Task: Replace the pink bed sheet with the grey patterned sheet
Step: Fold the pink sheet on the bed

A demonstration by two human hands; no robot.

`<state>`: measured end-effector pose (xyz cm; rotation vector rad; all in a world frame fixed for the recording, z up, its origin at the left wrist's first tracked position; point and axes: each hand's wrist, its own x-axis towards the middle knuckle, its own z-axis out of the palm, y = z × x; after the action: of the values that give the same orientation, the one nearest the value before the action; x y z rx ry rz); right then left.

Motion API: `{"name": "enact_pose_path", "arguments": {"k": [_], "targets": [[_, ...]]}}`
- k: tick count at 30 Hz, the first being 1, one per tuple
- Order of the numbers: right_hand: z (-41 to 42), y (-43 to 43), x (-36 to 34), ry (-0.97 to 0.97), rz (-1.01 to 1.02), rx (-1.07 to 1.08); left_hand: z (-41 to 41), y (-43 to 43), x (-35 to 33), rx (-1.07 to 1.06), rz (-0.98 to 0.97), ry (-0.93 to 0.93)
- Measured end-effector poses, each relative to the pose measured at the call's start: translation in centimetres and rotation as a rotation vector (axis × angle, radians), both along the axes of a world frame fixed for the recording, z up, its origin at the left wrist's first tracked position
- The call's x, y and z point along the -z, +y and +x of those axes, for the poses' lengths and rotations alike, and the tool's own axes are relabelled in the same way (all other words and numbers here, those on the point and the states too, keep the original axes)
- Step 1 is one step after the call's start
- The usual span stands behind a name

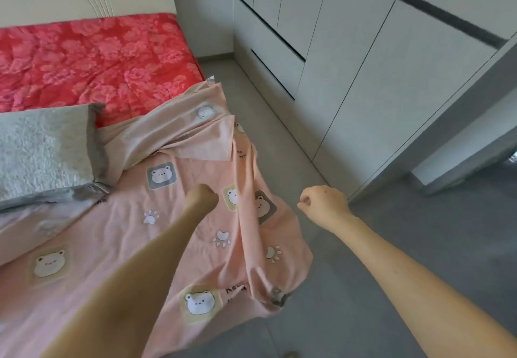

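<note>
We see the pink sheet (120, 217), printed with bears and paws, lying rumpled across the bed from the centre down to 7 o'clock. Its far edge is folded back on itself, baring the red flowered mattress (92, 61) at 10 o'clock, and its right edge spills over the side of the bed toward the floor (419, 245), one corner drooping at 5 o'clock. A raised ridge of cloth runs just right of our left grip (202, 197), which is balled into a fist over the sheet; from behind we cannot tell whether it has cloth pinched inside. Our right grip (324, 202) hangs beyond the sheet's edge, above the floor, fingers curled with the thumb against them and nothing visibly held. Open grey floor runs from 12 to 5 o'clock between the bed and the pale wardrobe (363, 64) at 1 o'clock. A grey fleecy bundle (42, 150) at 9 o'clock overlaps the sheet, its left part cut off by the frame.
</note>
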<state>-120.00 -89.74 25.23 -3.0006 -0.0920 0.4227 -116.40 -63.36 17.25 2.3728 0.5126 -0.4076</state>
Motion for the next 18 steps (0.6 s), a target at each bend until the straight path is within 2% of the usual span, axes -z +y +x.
{"name": "enact_pose_path", "arguments": {"k": [3,8,13,18], "targets": [[0.3,-4.5,2.3,0.108,0.023,0.041,-1.2,-4.9,3.0,-0.03,-0.068,0.086],[5.7,-9.0,5.3,0.186,0.108,0.063,1.5,-10.2,5.9,-0.085,-0.049,0.123],[13.6,-8.7,6.6,0.153,0.136,-0.072,8.0,-11.2,7.5,-0.279,-0.047,0.043],[23.1,-8.8,7.3,0.087,0.185,-0.212,17.6,-11.2,10.6,-0.507,-0.086,0.057]]}}
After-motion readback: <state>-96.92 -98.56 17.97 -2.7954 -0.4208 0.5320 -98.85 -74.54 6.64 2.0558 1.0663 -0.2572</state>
